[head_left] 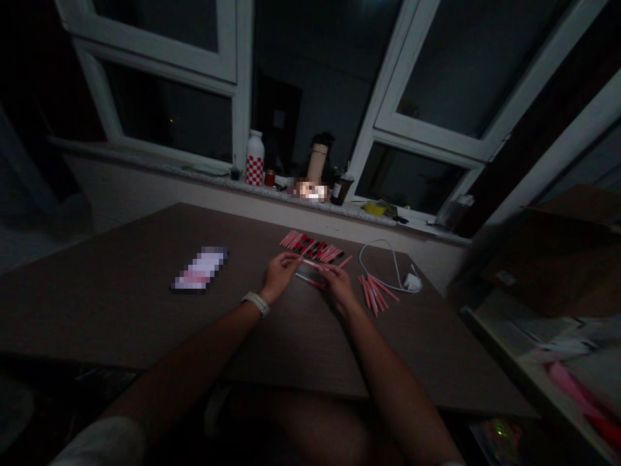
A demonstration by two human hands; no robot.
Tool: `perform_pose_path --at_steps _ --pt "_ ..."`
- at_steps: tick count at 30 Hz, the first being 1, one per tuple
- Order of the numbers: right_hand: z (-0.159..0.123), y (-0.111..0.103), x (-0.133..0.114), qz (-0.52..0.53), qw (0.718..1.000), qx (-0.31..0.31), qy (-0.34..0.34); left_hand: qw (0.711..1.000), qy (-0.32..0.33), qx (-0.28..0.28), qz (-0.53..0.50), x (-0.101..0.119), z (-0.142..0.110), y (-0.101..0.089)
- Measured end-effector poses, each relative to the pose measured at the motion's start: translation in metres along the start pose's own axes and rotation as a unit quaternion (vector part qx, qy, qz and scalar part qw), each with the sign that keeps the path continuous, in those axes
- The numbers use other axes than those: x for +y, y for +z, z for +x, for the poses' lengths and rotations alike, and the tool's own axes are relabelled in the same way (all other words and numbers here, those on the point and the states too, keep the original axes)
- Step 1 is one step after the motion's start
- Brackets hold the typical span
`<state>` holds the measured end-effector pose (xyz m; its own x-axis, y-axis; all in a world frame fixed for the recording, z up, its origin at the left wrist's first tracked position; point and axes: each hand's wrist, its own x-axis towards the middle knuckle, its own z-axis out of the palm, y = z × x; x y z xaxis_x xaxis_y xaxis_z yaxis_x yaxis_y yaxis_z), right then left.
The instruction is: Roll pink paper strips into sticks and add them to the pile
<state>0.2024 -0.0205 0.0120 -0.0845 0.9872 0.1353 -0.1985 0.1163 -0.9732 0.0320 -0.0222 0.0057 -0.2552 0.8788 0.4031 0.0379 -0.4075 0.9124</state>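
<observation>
Work with slim sticks at a dim worktop (272,349); clock directions are taken from the stick in hand, with twelve o'clock toward the window. The person's left grip (279,272) and right grip (338,283) are both closed with the fingertips on one pale pink pen-like stick (312,263), the left near its nine o'clock end, the right near its three o'clock end. The stick lies almost level between them, above the worktop. A second stick (306,278), whitish toward its left end, lies just beside at six o'clock; whether it touches the right grip cannot be told.

At twelve o'clock, near the fingers, a row of sticks (291,239) in pink, red and black lies side by side. At four o'clock a smaller fan of pink sticks (376,294) is spread, and next to it a white cable (395,259) loops round to a plug (412,281). A phone (200,270), its screen masked by pixelation, lies well apart at nine o'clock. A pale watch (257,303) encircles the left wrist.

Beyond the worktop, the windowsill (223,179) carries a red-and-white checkered bottle (255,158) at eleven o'clock, a beige cylinder (317,162) at twelve and a dark container (342,189) at one.
</observation>
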Motion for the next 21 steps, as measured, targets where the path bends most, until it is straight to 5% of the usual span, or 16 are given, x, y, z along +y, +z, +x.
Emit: perform_pose_path --at_steps 11,21 --pt "-0.006 0.006 -0.007 0.072 0.997 -0.003 0.027 1.0 0.009 -0.004 0.012 -0.009 0.002 0.001" --pt "-0.002 0.005 0.004 0.077 0.996 -0.017 0.029 0.995 0.055 -0.024 0.084 0.011 -0.008 0.002"
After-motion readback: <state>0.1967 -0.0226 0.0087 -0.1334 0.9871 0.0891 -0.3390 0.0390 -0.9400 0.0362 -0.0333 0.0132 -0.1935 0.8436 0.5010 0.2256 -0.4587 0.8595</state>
